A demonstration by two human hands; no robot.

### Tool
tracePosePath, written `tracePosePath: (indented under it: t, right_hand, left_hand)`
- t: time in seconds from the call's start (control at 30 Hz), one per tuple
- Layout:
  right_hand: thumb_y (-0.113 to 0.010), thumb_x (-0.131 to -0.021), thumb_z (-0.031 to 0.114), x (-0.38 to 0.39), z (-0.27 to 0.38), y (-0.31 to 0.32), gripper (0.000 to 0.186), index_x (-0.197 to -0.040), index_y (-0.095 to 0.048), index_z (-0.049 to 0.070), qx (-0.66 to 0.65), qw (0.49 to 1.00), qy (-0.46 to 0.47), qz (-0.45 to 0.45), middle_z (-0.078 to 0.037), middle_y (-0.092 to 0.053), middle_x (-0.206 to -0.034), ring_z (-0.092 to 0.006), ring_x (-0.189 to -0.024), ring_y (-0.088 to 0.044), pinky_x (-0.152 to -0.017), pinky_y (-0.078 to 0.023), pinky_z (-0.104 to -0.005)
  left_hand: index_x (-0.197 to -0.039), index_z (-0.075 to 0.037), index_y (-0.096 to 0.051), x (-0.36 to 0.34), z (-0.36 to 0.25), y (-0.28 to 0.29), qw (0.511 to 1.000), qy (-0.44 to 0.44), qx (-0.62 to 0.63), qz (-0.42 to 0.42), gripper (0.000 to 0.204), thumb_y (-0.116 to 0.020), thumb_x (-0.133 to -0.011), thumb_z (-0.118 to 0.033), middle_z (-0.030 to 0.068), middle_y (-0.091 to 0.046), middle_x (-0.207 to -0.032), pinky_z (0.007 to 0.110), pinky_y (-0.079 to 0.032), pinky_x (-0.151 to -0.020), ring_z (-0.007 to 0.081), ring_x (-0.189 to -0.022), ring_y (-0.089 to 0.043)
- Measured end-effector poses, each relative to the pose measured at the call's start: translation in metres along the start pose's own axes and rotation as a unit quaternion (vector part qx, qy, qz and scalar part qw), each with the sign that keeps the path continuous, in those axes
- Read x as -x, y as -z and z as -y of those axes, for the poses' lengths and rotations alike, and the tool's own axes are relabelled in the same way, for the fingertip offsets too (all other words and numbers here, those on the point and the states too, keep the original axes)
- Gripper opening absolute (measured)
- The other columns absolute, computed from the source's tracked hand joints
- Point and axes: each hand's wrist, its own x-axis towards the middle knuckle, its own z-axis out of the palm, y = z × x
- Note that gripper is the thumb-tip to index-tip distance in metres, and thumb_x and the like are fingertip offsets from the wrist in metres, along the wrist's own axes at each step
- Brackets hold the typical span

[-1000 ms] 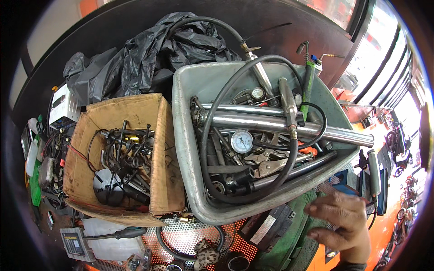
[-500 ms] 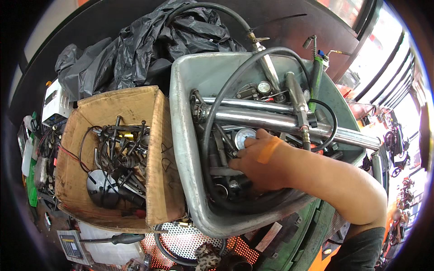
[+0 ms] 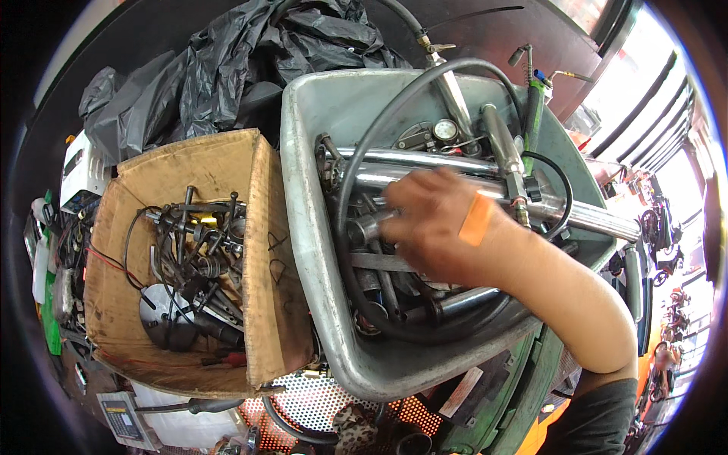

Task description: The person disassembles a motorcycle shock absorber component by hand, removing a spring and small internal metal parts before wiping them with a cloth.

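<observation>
My right hand reaches over the grey plastic bin, smeared by motion, with an orange strip stuck on its back. Its fingers are curled round the near end of a short metal tube, whose other end sticks out to the left; the palm side is hidden. Behind the hand lie long chrome tubes, and another chrome tube shows below it. A black hose loops around it through the bin. A flat metal bar lies under the fingers. My left hand is out of view.
A cardboard box full of metal parts and wires stands left of the bin. Behind are a black plastic bag and a metal hose fitting. A round gauge lies in the bin. A screwdriver sits in front.
My right hand has risen from deep among the parts, moving up and slightly right. The short metal tube now shows at its fingers. A white-faced gauge beside the hand is now covered.
</observation>
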Motion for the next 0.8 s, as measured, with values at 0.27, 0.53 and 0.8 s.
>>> tracePosePath:
  t: [0.27, 0.53, 0.8]
  right_hand:
    - [-0.056, -0.086, 0.022, -0.004, 0.025, -0.014, 0.022, -0.095, -0.075, 0.018, -0.020, 0.986, 0.107, 0.125, -0.007, -0.055, -0.117, -0.0254, -0.116, -0.048, -0.096, -0.039, -0.0396]
    - [-0.052, -0.087, 0.017, -0.010, 0.030, -0.007, 0.024, -0.098, -0.072, 0.010, -0.074, 0.975, 0.065, 0.201, -0.012, -0.060, -0.113, -0.0298, -0.114, -0.054, -0.098, -0.043, -0.0424]
    - [-0.056, -0.083, 0.018, -0.007, 0.026, -0.025, 0.024, -0.100, -0.068, 0.006, -0.130, 0.971, 0.032, 0.196, -0.017, -0.067, -0.103, -0.0367, -0.094, -0.066, -0.083, -0.053, -0.0443]
  left_hand:
    - [-0.112, 0.009, -0.058, 0.004, 0.000, 0.002, 1.000, -0.010, 0.015, -0.009, 0.031, -0.051, -0.095, -0.016, 0.0250, -0.053, -0.124, 0.042, -0.042, -0.096, 0.0329, -0.107, -0.056]
    - [-0.113, 0.009, -0.057, 0.008, -0.003, 0.006, 0.999, -0.022, 0.031, -0.022, 0.032, -0.052, -0.094, -0.016, 0.0254, -0.052, -0.127, 0.042, -0.042, -0.096, 0.0331, -0.109, -0.055]
    - [-0.114, 0.009, -0.057, 0.011, -0.001, 0.007, 0.999, -0.021, 0.036, -0.020, 0.032, -0.052, -0.094, -0.016, 0.0257, -0.050, -0.129, 0.043, -0.041, -0.097, 0.0333, -0.110, -0.054]
